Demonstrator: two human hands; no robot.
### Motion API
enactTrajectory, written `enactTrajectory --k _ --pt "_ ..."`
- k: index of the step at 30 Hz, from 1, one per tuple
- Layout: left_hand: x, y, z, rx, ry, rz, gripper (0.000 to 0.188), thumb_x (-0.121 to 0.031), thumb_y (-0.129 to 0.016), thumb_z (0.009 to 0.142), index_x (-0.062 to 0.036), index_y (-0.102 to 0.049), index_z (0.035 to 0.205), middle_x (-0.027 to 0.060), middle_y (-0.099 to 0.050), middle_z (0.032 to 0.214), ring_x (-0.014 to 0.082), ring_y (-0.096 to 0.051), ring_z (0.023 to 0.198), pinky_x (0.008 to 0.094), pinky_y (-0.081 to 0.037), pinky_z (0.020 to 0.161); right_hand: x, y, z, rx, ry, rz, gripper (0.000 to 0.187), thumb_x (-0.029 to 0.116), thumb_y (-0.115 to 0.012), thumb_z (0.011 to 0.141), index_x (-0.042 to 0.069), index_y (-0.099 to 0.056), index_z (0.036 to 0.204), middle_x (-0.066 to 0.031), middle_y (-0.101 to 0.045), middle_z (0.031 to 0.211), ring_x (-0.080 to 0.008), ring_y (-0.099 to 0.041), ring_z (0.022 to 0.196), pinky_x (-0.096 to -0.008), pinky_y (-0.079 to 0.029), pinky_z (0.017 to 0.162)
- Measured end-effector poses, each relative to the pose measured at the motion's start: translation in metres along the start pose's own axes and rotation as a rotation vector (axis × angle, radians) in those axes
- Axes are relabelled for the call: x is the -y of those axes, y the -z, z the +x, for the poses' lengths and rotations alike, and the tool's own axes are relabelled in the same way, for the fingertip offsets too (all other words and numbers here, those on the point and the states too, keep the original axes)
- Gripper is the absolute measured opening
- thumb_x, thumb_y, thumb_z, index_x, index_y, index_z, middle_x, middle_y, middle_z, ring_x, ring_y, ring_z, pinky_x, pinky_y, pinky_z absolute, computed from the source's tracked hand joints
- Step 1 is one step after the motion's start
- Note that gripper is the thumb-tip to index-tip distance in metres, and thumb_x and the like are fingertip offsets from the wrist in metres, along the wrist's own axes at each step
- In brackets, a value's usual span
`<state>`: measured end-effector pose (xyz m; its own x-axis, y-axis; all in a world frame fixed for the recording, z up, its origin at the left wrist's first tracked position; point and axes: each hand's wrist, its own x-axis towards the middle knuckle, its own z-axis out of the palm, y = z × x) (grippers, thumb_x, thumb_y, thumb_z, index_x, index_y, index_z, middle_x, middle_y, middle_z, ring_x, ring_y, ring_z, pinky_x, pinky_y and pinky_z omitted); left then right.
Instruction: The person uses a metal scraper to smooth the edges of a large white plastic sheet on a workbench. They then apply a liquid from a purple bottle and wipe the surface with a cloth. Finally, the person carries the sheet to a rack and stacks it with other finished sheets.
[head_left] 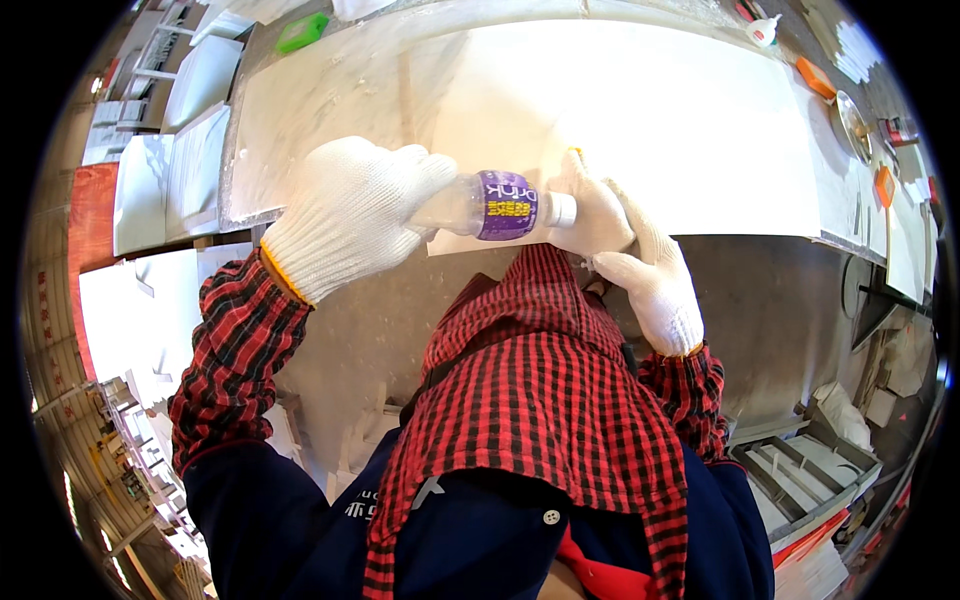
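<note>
Bench: a pale, broad bench [330,125] spans the upper view, its stone-like top smeared with white dust toward the left.
White sheet: a smooth, bright sheet [680,120] covers much of the middle and right of the bench, its near edge above the floor.
Bottle: the clear plastic bottle with a purple label [507,205] lies sideways in the air over the near edge of the sheet, white cap to the right.
Left hand: white-gloved, the left hand [350,215] is closed around the bottle's base end.
Right hand: also gloved, the right hand [660,285] grips a white knit piece with a yellow edge [587,212], apparently a loose glove, beside the cap.
Far edge: a green object [302,34] at left; a white squeeze bottle [763,31] at right.
Right end: an orange block [815,77], a metal bowl [851,126] and an orange-handled tool [884,187].
Left side: pale flat panels [140,310] beside a red board [92,220].
Floor: grey-brown and dull [365,345].
Lower right: a crate with dark slats [805,475].
</note>
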<state>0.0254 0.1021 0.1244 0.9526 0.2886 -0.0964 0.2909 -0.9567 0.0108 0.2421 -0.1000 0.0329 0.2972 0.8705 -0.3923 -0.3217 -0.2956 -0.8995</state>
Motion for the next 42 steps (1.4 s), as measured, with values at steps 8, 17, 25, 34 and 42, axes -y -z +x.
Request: enactTrajectory --k 8,17,25,34,42 --pt "0.018 -0.014 -0.037 -0.2 0.233 -0.041 0.06 -0.019 -0.086 0.068 -0.0111 -0.063 0.124 0.0101 -0.068 0.107 0.0323 -0.066 0.093 0.0397 -0.053 0.08 0.005 -0.007 0.02 -0.155 0.338 -0.346 0.064 0.005 -0.066 0.083 -0.001 -0.05 0.145 -0.0223 -0.06 0.135 -0.024 -0.066 0.107 -0.0343 -0.054 0.093" --pt "0.017 -0.05 -0.097 -0.52 0.83 -0.479 0.071 -0.017 -0.087 0.075 0.0045 -0.054 0.133 0.0145 -0.068 0.118 0.021 -0.065 0.107 0.0345 -0.05 0.096 -0.043 -0.079 0.057 0.192 0.934 -1.317 0.015 0.007 -0.058 0.081 0.007 -0.065 0.094 -0.0111 -0.063 0.101 -0.0307 -0.061 0.094 -0.043 -0.051 0.081" --pt "0.001 -0.069 -0.096 -0.56 0.851 -0.574 0.066 -0.015 -0.088 0.073 0.0035 -0.057 0.129 0.0156 -0.067 0.118 0.0221 -0.064 0.106 0.0354 -0.05 0.097 -0.036 -0.098 0.04 0.231 0.952 -1.483 0.017 0.01 -0.061 0.081 0.007 -0.065 0.097 -0.0053 -0.061 0.094 -0.0229 -0.061 0.088 -0.0438 -0.055 0.073" --pt "-0.02 -0.054 -0.053 -0.496 0.688 -0.663 0.071 -0.002 -0.084 0.07 -0.0005 -0.054 0.135 0.0158 -0.063 0.123 0.0266 -0.062 0.114 0.0376 -0.047 0.102 -0.047 -0.079 0.03 0.144 0.842 -1.277 0.012 0.008 -0.061 0.079 0.005 -0.067 0.088 -0.0098 -0.062 0.102 -0.0301 -0.058 0.1 -0.0411 -0.052 0.08" --pt "-0.049 -0.041 0.014 -0.448 0.4 -0.545 0.08 -0.001 -0.088 0.063 -0.0037 -0.055 0.135 0.0157 -0.063 0.122 0.0305 -0.063 0.112 0.0396 -0.05 0.098 -0.022 0.104 0.044 -0.665 0.55 -1.115 0.026 0.009 -0.052 0.099 0.009 -0.055 0.124 -0.002 -0.055 0.111 -0.0185 -0.053 0.093 -0.035 -0.051 0.082"
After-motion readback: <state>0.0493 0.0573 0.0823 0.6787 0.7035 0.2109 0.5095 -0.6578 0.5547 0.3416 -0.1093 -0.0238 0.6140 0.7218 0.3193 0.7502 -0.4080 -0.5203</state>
